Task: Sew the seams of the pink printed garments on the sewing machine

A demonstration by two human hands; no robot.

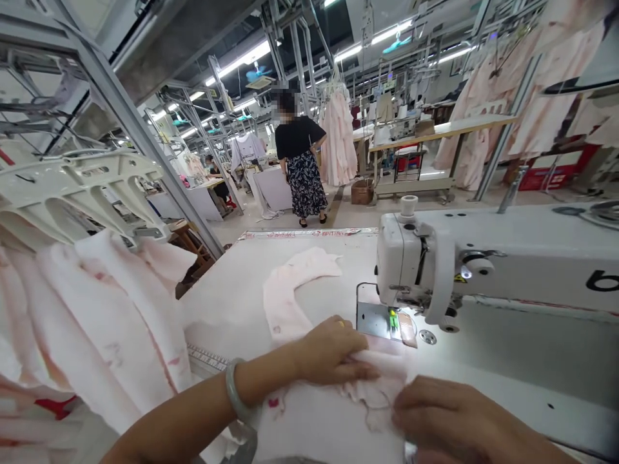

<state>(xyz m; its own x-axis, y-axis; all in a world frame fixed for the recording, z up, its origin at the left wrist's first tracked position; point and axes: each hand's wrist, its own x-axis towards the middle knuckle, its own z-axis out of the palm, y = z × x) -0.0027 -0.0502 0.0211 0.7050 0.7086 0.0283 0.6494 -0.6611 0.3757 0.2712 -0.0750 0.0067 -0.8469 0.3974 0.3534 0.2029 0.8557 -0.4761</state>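
A piece of pale pink fabric (pixel 382 374) with a gathered, ruffled edge lies just in front of the sewing machine's needle plate (pixel 372 316). My left hand (pixel 336 351) holds its left part, fingers bent over it and thumb below. At its right edge, my right hand (pixel 435 412) has curled fingers closed on the cloth, with the fingertips partly hidden. The green presser foot (pixel 393 320) stands just beyond the fabric, lit by the machine's lamp. A curved pink fabric piece (pixel 285 293) lies flat on the table behind my left hand.
The white sewing machine (pixel 507 258) fills the right side of the table (pixel 222 309). Pink garment pieces (pixel 106 316) hang from white hanger clamps (pixel 82 187) at left. A person in a black top (pixel 297 138) stands in the aisle, back turned. More pink garments (pixel 338 135) hang beyond.
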